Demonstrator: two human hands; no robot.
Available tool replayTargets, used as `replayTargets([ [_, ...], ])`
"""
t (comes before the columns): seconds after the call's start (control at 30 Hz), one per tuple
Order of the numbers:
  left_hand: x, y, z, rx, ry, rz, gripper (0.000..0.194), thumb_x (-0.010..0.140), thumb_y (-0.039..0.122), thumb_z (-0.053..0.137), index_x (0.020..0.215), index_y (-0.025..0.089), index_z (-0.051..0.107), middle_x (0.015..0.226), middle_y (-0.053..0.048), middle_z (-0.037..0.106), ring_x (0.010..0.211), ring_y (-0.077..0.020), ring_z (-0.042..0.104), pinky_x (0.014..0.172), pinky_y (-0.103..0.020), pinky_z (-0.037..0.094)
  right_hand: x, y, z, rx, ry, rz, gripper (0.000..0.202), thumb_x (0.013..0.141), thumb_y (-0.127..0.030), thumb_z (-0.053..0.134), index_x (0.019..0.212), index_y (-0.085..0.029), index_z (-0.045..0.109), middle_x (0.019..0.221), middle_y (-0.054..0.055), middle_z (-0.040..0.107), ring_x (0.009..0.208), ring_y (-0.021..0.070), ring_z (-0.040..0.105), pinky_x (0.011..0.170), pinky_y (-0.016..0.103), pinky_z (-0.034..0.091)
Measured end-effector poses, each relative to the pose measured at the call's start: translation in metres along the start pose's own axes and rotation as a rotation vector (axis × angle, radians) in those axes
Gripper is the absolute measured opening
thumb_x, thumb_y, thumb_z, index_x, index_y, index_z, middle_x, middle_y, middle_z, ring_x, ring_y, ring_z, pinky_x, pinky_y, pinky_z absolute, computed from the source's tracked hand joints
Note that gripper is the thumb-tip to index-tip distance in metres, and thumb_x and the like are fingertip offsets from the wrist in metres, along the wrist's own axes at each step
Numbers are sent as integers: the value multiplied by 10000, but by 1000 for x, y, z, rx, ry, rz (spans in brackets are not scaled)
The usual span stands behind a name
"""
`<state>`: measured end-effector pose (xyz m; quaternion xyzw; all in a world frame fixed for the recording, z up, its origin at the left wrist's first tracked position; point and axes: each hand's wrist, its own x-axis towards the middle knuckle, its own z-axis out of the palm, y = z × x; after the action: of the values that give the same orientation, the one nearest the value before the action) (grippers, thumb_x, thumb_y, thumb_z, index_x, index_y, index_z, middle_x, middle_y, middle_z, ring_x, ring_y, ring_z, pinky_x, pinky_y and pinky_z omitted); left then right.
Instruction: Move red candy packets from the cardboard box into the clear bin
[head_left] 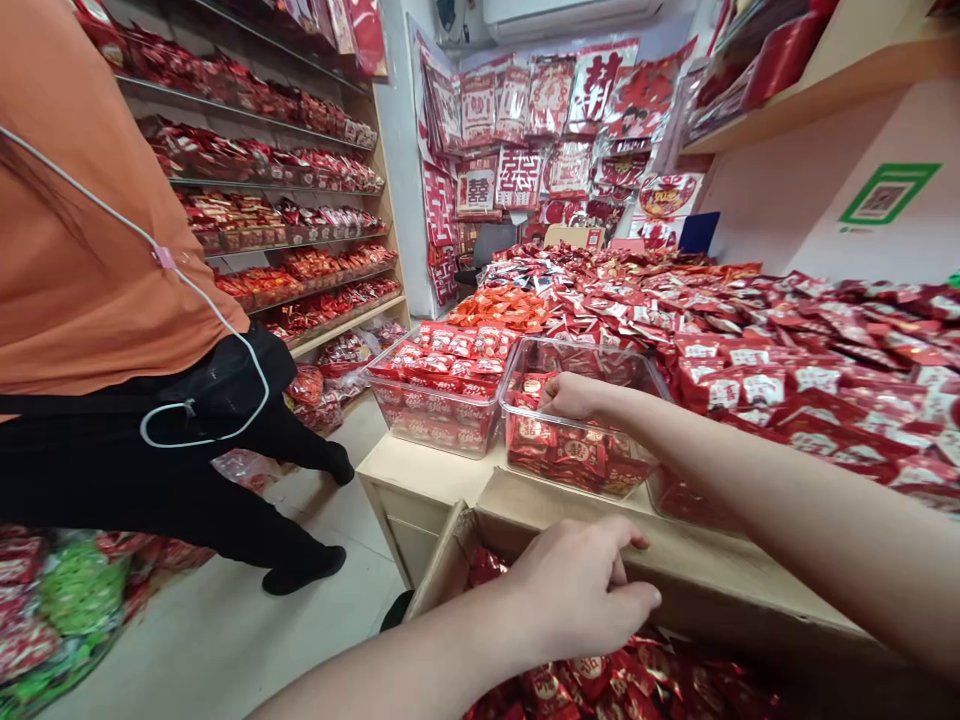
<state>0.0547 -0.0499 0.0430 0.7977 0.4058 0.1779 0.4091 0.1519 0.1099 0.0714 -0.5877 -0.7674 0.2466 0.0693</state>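
My right hand reaches into a clear plastic bin partly filled with red packets, its fingers curled at a small red packet near the bin's left side. Below, my left hand hovers over an open cardboard box that holds shiny red packets. Its fingers are apart and nothing shows between them. To the left of the bin stands a second clear bin, with red packets arranged in rows.
A person in an orange top stands at the left, beside shelves of packets. Heaps of red packets cover the counter at the right. Bagged goods lie on the floor, lower left.
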Motion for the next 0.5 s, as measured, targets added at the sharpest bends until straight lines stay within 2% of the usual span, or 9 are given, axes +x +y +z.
replayTargets([
  [0.17,3,-2,-1,7,-1,30,343,730,328,458,1041,199,519,622,25,591,589,-129,518,530,-221,351,0,0,1,-54,-75,-32,98,566,-219,636,559,-145,572,516,-11,529,505,89,450,460,201,342],
  [0.4,3,-2,-2,44,9,64,276,741,326,459,973,204,544,607,32,594,572,-120,519,516,-212,343,3,5,6,-100,-113,-76,111,595,-242,616,567,-150,561,497,-14,511,466,82,426,434,201,310],
  [0.5,3,-3,-1,77,21,76,276,756,328,452,981,199,544,609,29,597,571,-117,523,519,-209,349,5,5,3,-107,-47,-99,132,611,-254,606,556,-151,545,518,0,521,481,90,440,456,210,317],
])
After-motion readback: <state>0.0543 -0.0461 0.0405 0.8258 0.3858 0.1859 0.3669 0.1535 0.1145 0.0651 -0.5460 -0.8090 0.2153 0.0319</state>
